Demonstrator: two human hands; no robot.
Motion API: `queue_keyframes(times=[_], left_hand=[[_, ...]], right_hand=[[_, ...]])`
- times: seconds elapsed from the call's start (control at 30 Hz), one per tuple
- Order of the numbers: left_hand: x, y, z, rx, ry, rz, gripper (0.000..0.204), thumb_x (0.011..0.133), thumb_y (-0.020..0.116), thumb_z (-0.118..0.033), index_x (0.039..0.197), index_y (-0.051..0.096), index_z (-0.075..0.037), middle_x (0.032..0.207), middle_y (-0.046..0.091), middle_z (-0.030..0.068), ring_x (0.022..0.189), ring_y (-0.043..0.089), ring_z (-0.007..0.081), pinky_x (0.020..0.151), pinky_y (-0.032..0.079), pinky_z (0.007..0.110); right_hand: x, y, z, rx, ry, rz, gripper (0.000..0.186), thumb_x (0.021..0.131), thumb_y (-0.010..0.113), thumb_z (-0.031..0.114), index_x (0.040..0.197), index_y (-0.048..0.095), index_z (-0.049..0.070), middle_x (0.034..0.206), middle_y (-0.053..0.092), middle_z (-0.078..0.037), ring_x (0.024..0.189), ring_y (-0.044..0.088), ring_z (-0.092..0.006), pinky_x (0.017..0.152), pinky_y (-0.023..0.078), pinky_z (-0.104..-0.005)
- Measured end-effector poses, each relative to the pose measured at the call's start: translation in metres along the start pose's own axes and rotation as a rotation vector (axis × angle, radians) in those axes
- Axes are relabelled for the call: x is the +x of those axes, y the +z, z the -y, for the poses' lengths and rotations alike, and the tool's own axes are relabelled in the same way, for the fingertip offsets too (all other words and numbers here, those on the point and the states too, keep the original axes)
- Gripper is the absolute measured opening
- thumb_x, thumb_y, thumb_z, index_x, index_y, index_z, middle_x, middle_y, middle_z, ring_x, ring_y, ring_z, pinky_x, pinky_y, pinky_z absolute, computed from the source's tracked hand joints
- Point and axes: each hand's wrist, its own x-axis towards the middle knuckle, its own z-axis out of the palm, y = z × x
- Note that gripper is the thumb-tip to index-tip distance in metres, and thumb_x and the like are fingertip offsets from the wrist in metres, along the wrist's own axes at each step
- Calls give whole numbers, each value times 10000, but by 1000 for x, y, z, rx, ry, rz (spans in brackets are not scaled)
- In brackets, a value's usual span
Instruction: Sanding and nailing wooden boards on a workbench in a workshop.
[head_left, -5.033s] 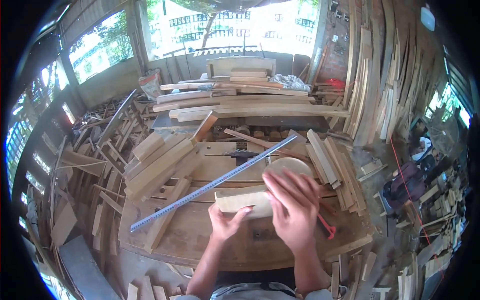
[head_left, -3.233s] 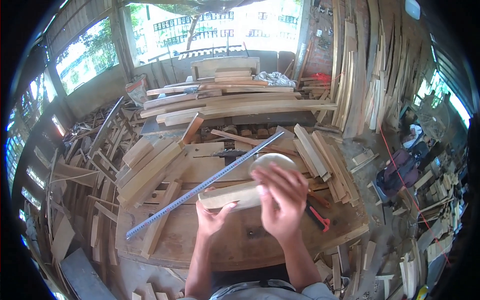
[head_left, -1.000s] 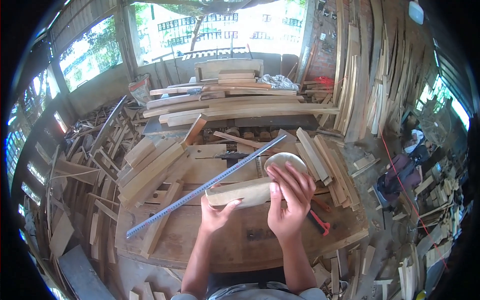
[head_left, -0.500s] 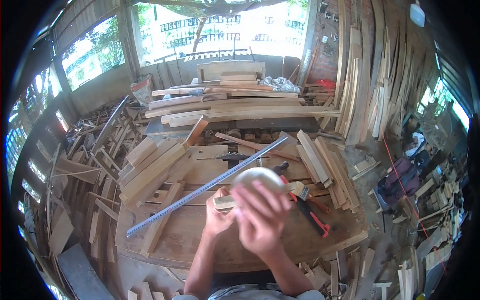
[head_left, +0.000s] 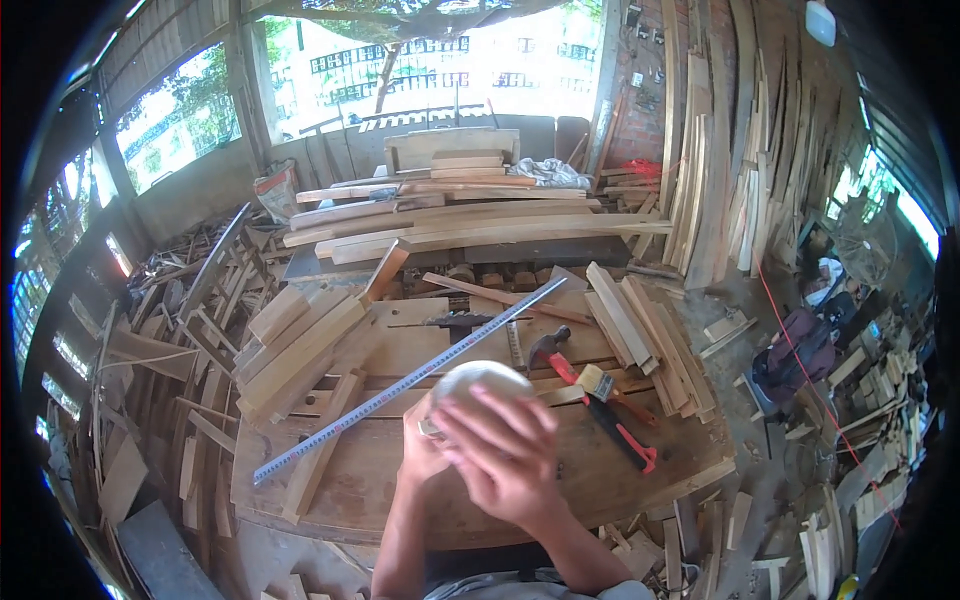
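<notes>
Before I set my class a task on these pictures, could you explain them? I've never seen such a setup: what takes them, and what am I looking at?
There is no machine arm here: the grip is a person's two bare hands. Every picture comes from one wide fisheye camera worn on the head and looking down, so straight edges bend near the rim. Picture left is the person's left.

The left hand holds a pale wooden piece, mostly hidden. The right hand holds a pale round disc, its fingers across it.

On the brown wooden workbench lie a long blue-white ruler, a red-and-black-handled hammer, and a pale-bristled paintbrush across the hammer's handle. Pale wooden boards are stacked at the left.
</notes>
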Motion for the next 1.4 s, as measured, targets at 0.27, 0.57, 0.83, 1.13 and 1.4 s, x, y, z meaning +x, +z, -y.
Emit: queue_keyframes(times=[0.27,0.57,0.83,1.13,1.4], left_hand=[[-4,-8,20,18,-54,80,328,854,912,-218,978,692,-8,996,781,128,893,755,207,765,590,357],[6,-2,-1,32,69,106,332,842,938,-140,913,633,-29,930,735,107,882,735,186,756,567,330],[6,-7,0,66,5,93,410,784,982,-89,844,578,-61,947,745,99,819,698,172,715,548,317],[8,-9,6,12,52,63,396,871,928,-210,870,569,-41,880,696,68,840,675,143,742,535,310],[-18,-22,36,259,-77,146,356,925,777,-306,1140,748,-23,1081,783,141,964,769,250,812,609,406]], right_hand=[[-10,3,4,-29,-6,-42,298,1000,709,227,1275,823,209,1386,753,60,1361,608,-184,1168,311,-407],[-5,-8,-10,-146,90,-104,297,991,701,192,1254,824,133,1366,761,27,1358,609,-222,1169,306,-415],[-5,-18,-31,-90,176,-190,296,975,719,161,1253,814,124,1295,789,5,1340,629,-213,1126,336,-425],[-18,-4,-23,11,-18,-27,329,998,732,256,1317,803,215,1445,719,72,1377,620,-147,1135,355,-373],[-11,8,14,20,-21,31,266,1014,716,297,1248,835,253,1383,751,85,1352,619,-155,1163,308,-374]])
